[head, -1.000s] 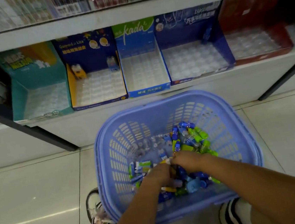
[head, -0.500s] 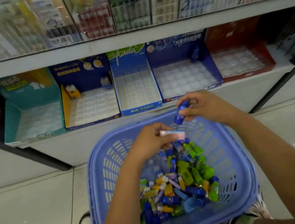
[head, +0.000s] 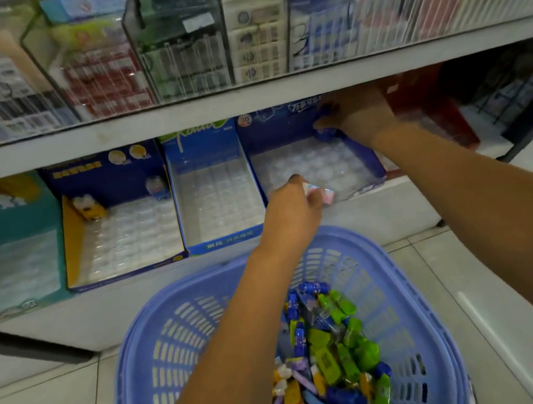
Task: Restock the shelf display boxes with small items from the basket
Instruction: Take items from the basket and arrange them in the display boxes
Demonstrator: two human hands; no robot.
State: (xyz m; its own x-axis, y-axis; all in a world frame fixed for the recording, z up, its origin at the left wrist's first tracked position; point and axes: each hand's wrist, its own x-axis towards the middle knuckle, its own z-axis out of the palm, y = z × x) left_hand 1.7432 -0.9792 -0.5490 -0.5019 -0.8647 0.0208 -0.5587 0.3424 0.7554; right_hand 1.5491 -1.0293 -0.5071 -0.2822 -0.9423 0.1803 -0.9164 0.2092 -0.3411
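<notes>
While right hand (head: 356, 115) reaches deep into the dark-blue box (head: 366, 160), fingers curled round a blue item (head: 325, 112) at the back right corner, I've got left hand (head: 292, 205) pinching a pink item (head: 326, 195) just over that box's front edge. Blue item looks headed for a tray slot next to a blue piece (head: 326, 135) standing there. Back row first, I'd guess, so later ones don't block the reach. Pink item is held low and ready, probably next, though I can't tell which box it belongs in. Basket (head: 181, 344) sits on the floor right under the shelf (head: 375, 209), so the reach is short. Pile (head: 335, 353) of blue, green and yellow items is heaped on its right side. Boxes are nearly bare, so I judge the restock barely started.
</notes>
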